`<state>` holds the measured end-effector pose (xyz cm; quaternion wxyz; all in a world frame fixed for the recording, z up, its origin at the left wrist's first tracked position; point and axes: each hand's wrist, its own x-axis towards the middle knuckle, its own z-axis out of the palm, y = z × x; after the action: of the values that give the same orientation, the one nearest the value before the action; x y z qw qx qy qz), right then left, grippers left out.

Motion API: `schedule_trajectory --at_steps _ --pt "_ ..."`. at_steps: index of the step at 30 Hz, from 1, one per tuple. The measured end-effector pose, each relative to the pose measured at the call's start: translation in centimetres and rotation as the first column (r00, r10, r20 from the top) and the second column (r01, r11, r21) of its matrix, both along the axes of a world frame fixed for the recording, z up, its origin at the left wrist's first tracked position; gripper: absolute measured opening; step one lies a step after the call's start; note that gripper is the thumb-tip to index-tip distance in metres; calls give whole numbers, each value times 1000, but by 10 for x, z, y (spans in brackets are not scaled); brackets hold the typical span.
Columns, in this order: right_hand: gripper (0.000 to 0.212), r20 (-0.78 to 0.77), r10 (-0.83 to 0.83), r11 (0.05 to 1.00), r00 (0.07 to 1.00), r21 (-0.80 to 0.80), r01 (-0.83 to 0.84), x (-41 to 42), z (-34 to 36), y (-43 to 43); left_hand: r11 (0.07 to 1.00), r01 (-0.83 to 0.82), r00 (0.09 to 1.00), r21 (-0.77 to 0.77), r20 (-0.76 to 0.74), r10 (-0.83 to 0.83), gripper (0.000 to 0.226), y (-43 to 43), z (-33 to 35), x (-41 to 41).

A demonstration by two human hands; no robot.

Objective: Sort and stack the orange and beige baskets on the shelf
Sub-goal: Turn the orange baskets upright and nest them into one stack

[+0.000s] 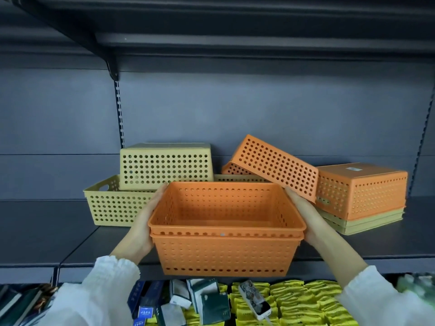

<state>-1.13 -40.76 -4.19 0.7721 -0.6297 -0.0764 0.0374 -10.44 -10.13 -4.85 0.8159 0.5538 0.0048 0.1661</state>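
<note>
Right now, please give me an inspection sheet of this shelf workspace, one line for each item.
Surface: dark grey shelf, bare at the left.
Job's things: two nested orange baskets held at the shelf edge; tilted orange basket; upturned orange basket on beige baskets; upturned beige basket on an upright beige basket.
Clutter: nothing seen.
Grippers: left hand and right hand grip the nested pair's sides.
Cables: nothing seen.
Surroundings: yellow packets and boxes below.
</note>
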Motion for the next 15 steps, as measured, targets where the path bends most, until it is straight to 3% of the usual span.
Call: schedule_trajectory --at_steps 5,7,10,12,15 --pt "29 65 -110 986 992 -121 118 20 2 -14 998 -25 998 60 -48 28 38 -9 5 22" --pt "30 193 -199 958 961 -170 233 39 -3 -22 998 -23 998 66 -50 26 40 -14 4 29" --pt "35 509 -323 774 798 -343 532 77 -13 -40 998 -7 999 58 -37 9 34 -18 1 38" --pt "47 645 -259 630 719 -452 632 99 -18 -51 997 -10 1000 71 -25 11 35 -18 0 40" --pt "70 736 -88 515 671 -543 663 117 -4 -54 989 -20 999 145 -27 25 40 -12 0 43"
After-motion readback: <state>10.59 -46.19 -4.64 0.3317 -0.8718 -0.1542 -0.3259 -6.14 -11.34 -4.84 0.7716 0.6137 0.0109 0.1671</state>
